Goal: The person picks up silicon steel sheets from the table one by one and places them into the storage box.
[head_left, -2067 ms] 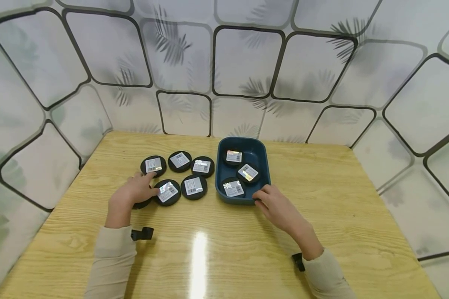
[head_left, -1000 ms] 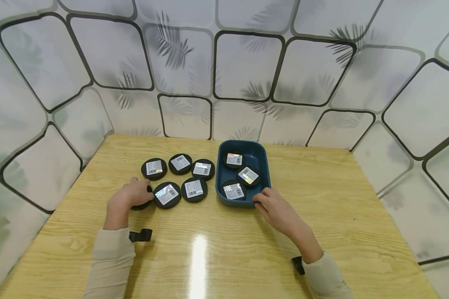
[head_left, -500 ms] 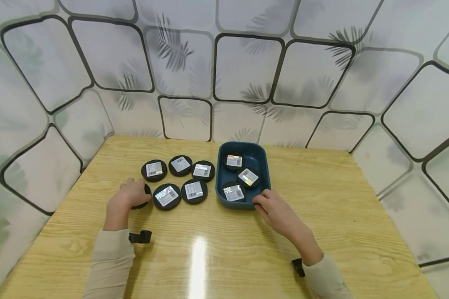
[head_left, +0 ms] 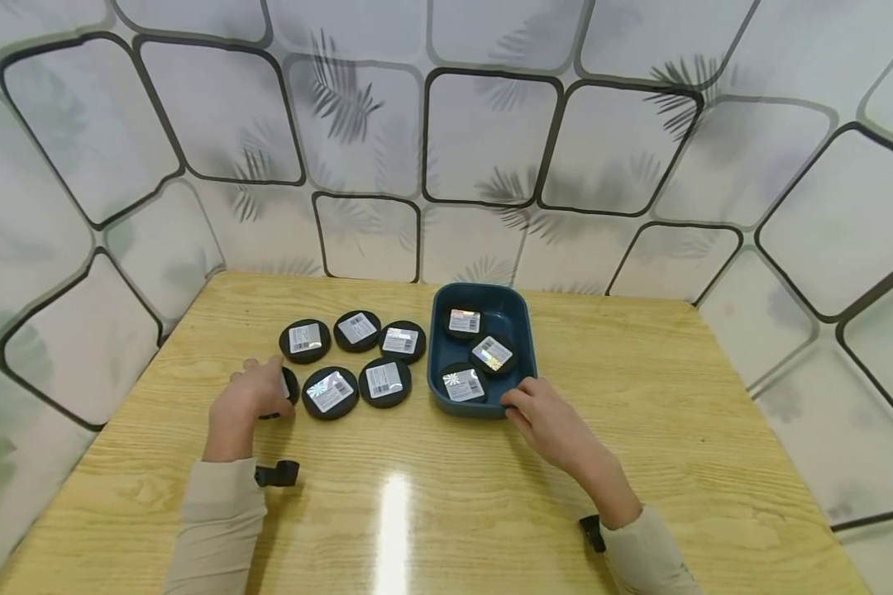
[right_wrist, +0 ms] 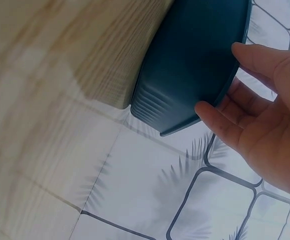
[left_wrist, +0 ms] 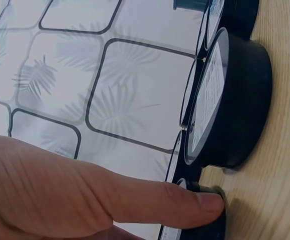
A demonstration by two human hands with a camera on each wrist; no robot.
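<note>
My left hand (head_left: 244, 403) grips the leftmost round black tub (head_left: 290, 385), partly hidden under the fingers. In the left wrist view the thumb lies along the side of this tub (left_wrist: 207, 232). Beside it on the table stands another round black tub (left_wrist: 245, 105) with a white label on its top. With thumb and fingers, my right hand (head_left: 549, 420) holds the near right corner of a dark blue plastic bin (head_left: 519, 330). The right wrist view shows the fingertips at the rim of the bin (right_wrist: 190, 65). Three labelled black tubs (head_left: 494, 354) lie inside it.
Several more round black tubs (head_left: 357, 330) with white labels sit in two loose rows left of the bin, on the wooden table (head_left: 625, 372). A patterned white wall (head_left: 491, 140) rises behind the table's back edge.
My left hand has drawn back slightly left from among the tubs and settled on the leftmost one, which shows a little more now. The right hand and the bin stay in place.
</note>
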